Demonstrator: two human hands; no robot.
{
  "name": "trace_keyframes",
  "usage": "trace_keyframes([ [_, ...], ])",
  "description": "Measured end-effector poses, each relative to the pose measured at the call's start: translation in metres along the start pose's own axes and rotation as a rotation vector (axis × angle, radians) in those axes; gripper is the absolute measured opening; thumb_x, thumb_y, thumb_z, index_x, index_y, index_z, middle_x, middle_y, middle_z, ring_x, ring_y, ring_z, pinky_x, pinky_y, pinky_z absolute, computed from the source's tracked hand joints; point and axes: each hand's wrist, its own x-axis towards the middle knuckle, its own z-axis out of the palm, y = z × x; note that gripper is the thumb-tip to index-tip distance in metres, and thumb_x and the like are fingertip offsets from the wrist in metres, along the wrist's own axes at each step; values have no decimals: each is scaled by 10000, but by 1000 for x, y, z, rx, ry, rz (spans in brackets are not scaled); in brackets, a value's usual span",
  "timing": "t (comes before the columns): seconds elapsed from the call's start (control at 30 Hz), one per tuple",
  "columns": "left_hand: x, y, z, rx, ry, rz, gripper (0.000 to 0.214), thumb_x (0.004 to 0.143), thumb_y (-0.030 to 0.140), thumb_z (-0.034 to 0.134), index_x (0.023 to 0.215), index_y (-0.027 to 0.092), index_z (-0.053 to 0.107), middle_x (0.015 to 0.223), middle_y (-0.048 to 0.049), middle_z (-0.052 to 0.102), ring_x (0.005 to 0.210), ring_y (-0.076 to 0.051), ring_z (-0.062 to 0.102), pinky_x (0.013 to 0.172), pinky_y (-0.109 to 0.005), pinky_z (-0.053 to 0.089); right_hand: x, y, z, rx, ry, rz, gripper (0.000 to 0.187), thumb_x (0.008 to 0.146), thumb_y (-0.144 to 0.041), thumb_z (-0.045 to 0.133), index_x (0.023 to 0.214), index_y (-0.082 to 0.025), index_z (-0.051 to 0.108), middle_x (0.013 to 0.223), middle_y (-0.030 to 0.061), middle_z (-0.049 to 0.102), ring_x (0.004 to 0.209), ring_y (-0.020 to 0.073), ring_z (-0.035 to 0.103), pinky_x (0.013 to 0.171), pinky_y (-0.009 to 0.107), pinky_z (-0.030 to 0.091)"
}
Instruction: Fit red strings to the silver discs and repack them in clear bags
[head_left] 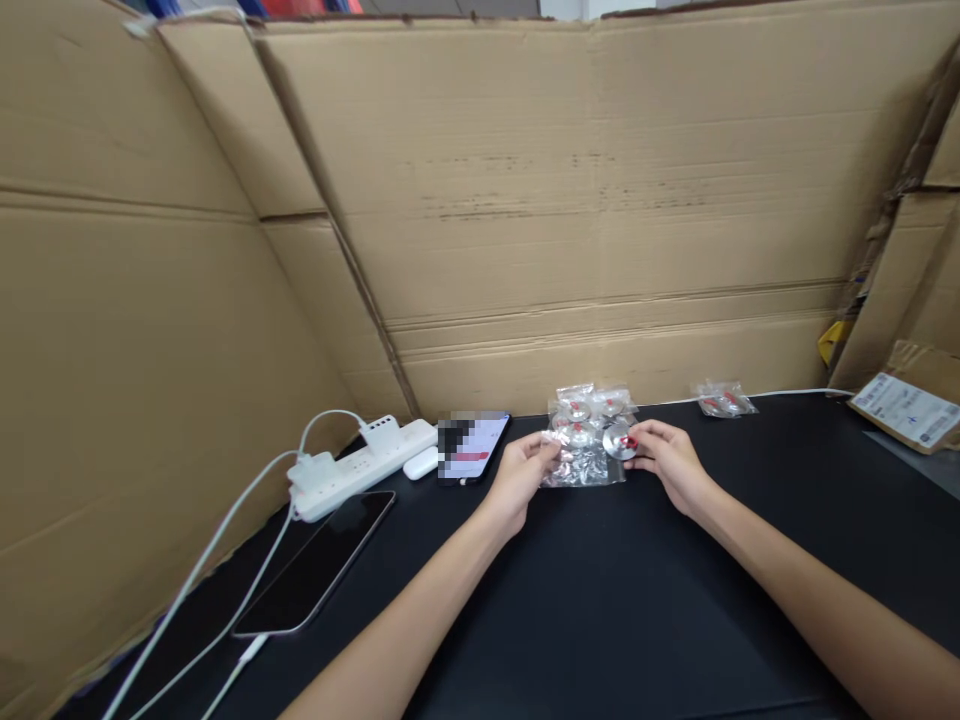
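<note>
My left hand point(525, 475) pinches the left edge of a clear plastic bag point(586, 468) just above the black table. In my right hand point(667, 462) is a shiny round metal disc point(618, 441) with a red piece at its centre, held at its right side by thumb and fingers. The disc is at the bag's right edge; I cannot tell whether it touches the plastic. Behind the bag lie several similar discs in clear bags point(576, 409), partly overlapped by it.
More bagged discs point(726, 400) lie at the back right, near a labelled cardboard packet point(907, 408). To the left are a lit phone point(474, 447), a white case point(421, 463), a white power strip point(360, 475) with cables and a dark tablet point(319, 565). Cardboard walls point(600, 200) enclose the table.
</note>
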Motion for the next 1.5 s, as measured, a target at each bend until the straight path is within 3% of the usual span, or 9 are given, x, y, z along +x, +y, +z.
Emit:
trace_keyframes([
  [0.17, 14, -4, -24, 539, 138, 212, 290, 727, 268, 655, 995, 158, 663, 656, -40, 665, 610, -192, 582, 626, -295, 429, 2, -4, -5, 1, 14, 108, 171, 744, -283, 674, 750, -179, 538, 618, 29, 634, 475, 174, 638, 408, 250, 486],
  [0.33, 0, 2, -14, 811, 344, 591, 329, 763, 287, 653, 1074, 180, 667, 1075, -136, 635, 1061, -328, 522, 970, -452, 360, 0, 0, 0, -126, -61, 74, 206, 741, -309, 695, 822, -129, 637, 646, 52, 662, 436, 125, 590, 373, 210, 455],
  [0.5, -27, 11, 16, 755, -71, 723, 433, 806, 310, 654, 1233, 262, 599, 1169, -92, 594, 1102, -293, 515, 985, -430, 389, -2, 6, 4, -178, -149, 23, 353, 689, -442, 748, 794, -116, 661, 616, 49, 663, 420, 113, 567, 357, 198, 440],
  [0.6, -35, 8, 24, 730, -234, 709, 462, 813, 268, 654, 1268, 285, 574, 1149, -86, 592, 1041, -270, 557, 927, -398, 443, -3, 8, 7, -204, -189, -5, 369, 660, -463, 767, 751, -120, 663, 559, 22, 636, 395, 98, 536, 340, 181, 402],
  [0.8, -35, 6, 22, 659, -272, 636, 434, 812, 238, 640, 1241, 284, 594, 1125, -87, 590, 1006, -268, 568, 906, -401, 448, -5, 9, 9, -177, -233, 8, 376, 649, -471, 772, 757, -123, 677, 532, 8, 620, 388, 96, 519, 344, 186, 396],
  [1.07, -32, 9, 21, 444, -147, 507, 403, 827, 290, 617, 1228, 253, 620, 971, -72, 666, 860, -241, 599, 886, -364, 439, -6, -1, 10, -178, -188, 27, 469, 754, -596, 637, 673, -134, 639, 554, 24, 586, 422, 105, 494, 356, 202, 331],
  [1.2, -30, 11, 20, 479, -57, 486, 283, 856, 264, 560, 1115, 230, 669, 783, -37, 669, 690, -195, 600, 752, -306, 454, 2, 0, -2, -594, -69, -272, 410, 854, -491, 544, 615, -169, 626, 544, 18, 566, 499, 136, 496, 469, 243, 357],
  [1.33, -27, 10, 20, 368, -17, 388, 192, 822, 291, 594, 973, 206, 678, 742, -33, 681, 670, -194, 631, 669, -278, 465, 6, 2, -15, -1045, -76, -521, 331, 898, -351, 498, 663, -205, 678, 661, 48, 645, 690, 207, 567, 670, 316, 414],
  [1.5, -19, 5, 17, 324, 2, 325, 203, 782, 322, 635, 926, 184, 675, 741, -34, 687, 671, -189, 630, 637, -268, 462, -2, -4, -9, -1201, -7, -718, 187, 882, -264, 537, 916, -208, 712, 874, 102, 643, 871, 267, 541, 789, 407, 433],
])
